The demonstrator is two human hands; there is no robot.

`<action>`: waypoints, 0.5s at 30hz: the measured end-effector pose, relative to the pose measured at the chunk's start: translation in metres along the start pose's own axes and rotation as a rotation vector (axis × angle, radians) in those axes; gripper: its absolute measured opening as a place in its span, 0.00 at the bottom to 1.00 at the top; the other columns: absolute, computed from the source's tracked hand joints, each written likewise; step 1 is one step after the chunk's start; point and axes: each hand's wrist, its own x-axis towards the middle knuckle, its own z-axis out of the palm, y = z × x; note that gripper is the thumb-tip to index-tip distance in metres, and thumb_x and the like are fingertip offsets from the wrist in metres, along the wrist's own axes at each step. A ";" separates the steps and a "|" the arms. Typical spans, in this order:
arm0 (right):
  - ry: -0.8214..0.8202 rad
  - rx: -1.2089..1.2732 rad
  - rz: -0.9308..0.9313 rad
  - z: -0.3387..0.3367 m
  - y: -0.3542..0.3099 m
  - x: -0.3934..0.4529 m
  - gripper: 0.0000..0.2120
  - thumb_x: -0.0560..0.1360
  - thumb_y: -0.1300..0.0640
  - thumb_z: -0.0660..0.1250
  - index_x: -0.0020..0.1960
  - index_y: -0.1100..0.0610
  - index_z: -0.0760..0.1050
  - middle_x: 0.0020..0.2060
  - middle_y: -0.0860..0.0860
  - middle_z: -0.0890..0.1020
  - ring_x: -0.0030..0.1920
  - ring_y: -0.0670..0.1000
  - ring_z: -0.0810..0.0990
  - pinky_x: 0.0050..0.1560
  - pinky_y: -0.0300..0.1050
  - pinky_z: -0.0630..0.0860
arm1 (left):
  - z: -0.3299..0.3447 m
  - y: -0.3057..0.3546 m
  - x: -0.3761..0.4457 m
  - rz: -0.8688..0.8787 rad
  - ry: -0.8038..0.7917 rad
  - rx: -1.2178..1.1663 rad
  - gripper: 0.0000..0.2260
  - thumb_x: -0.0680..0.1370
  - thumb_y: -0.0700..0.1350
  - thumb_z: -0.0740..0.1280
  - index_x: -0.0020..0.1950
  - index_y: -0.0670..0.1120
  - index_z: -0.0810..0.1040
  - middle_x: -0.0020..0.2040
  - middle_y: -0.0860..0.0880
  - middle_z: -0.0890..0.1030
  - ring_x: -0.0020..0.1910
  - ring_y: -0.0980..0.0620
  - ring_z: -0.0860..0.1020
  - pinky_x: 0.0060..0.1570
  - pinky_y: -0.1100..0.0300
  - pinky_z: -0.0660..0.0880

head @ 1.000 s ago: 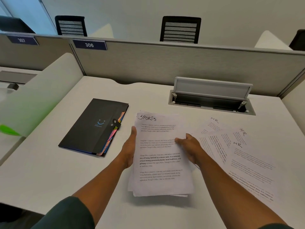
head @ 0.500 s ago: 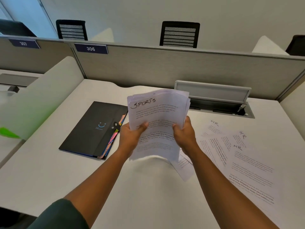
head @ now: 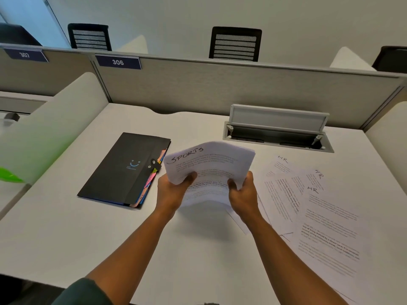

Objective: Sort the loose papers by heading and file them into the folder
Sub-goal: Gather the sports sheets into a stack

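A stack of white papers [head: 211,166] headed "SPORTS" is held upright above the desk, its top bending away from me. My left hand [head: 171,192] grips its left edge, thumb on the front sheet. My right hand [head: 243,194] grips its right edge. A black expanding folder [head: 123,168] with coloured tabs and a snap strap lies closed on the desk to the left of the stack. Three sheets headed "HR" [head: 308,205] lie fanned out flat on the desk to the right.
The white desk [head: 66,227] is bounded by a grey partition [head: 220,91] at the back and low white dividers at both sides. An open cable tray [head: 277,133] sits at the back right. Black chairs stand beyond the partition.
Both hands lifted the SPORTS stack off the desk and stood it upright. It has since dropped a little lower and its top curls further away.
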 end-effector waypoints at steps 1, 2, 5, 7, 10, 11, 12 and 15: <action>0.004 -0.006 -0.009 0.001 -0.001 0.000 0.19 0.78 0.62 0.66 0.61 0.47 0.62 0.50 0.43 0.75 0.49 0.50 0.79 0.35 0.30 0.78 | 0.000 0.002 0.000 0.013 -0.001 0.001 0.15 0.73 0.43 0.76 0.54 0.58 0.79 0.50 0.51 0.84 0.50 0.47 0.82 0.47 0.51 0.83; 0.009 -0.004 -0.021 0.003 -0.003 0.000 0.19 0.78 0.62 0.65 0.61 0.47 0.61 0.50 0.42 0.74 0.49 0.50 0.79 0.35 0.30 0.78 | 0.000 0.005 0.000 0.023 0.001 0.004 0.15 0.73 0.43 0.76 0.53 0.58 0.79 0.49 0.51 0.84 0.49 0.47 0.83 0.45 0.53 0.83; 0.021 0.012 -0.041 0.007 -0.007 0.000 0.20 0.78 0.63 0.65 0.62 0.49 0.60 0.49 0.41 0.73 0.48 0.50 0.78 0.35 0.28 0.77 | -0.002 0.008 0.002 0.041 -0.004 -0.009 0.14 0.73 0.42 0.76 0.51 0.58 0.79 0.47 0.54 0.84 0.47 0.50 0.83 0.40 0.61 0.82; 0.018 -0.015 -0.030 0.008 -0.006 0.000 0.20 0.78 0.63 0.65 0.62 0.48 0.60 0.49 0.42 0.73 0.48 0.49 0.78 0.33 0.28 0.76 | -0.007 0.004 0.003 0.030 -0.013 0.002 0.13 0.73 0.43 0.76 0.52 0.58 0.79 0.47 0.54 0.84 0.48 0.52 0.83 0.41 0.61 0.81; 0.015 -0.058 -0.018 0.010 -0.003 0.001 0.18 0.78 0.62 0.66 0.60 0.47 0.61 0.50 0.44 0.74 0.47 0.48 0.78 0.33 0.30 0.75 | -0.016 -0.009 0.003 -0.001 -0.008 0.059 0.11 0.74 0.47 0.75 0.54 0.54 0.79 0.49 0.53 0.84 0.50 0.49 0.83 0.46 0.53 0.83; 0.026 -0.068 -0.021 0.010 -0.003 0.001 0.17 0.78 0.61 0.65 0.60 0.48 0.62 0.50 0.45 0.75 0.47 0.49 0.78 0.33 0.30 0.74 | -0.018 -0.010 0.003 -0.001 -0.007 0.064 0.10 0.75 0.47 0.74 0.54 0.53 0.79 0.49 0.53 0.84 0.49 0.50 0.83 0.46 0.54 0.83; 0.041 -0.072 -0.026 0.010 -0.004 0.001 0.16 0.79 0.61 0.65 0.59 0.48 0.63 0.49 0.45 0.75 0.47 0.49 0.78 0.34 0.30 0.74 | -0.019 -0.009 0.002 0.010 -0.014 0.063 0.08 0.75 0.47 0.73 0.53 0.53 0.80 0.48 0.54 0.85 0.47 0.51 0.84 0.43 0.57 0.83; 0.069 -0.049 -0.061 0.010 -0.011 0.000 0.14 0.79 0.62 0.64 0.58 0.49 0.63 0.47 0.44 0.75 0.46 0.49 0.79 0.32 0.28 0.74 | -0.020 -0.002 0.003 0.018 -0.038 0.042 0.05 0.77 0.46 0.71 0.52 0.49 0.80 0.46 0.53 0.85 0.44 0.51 0.84 0.38 0.61 0.81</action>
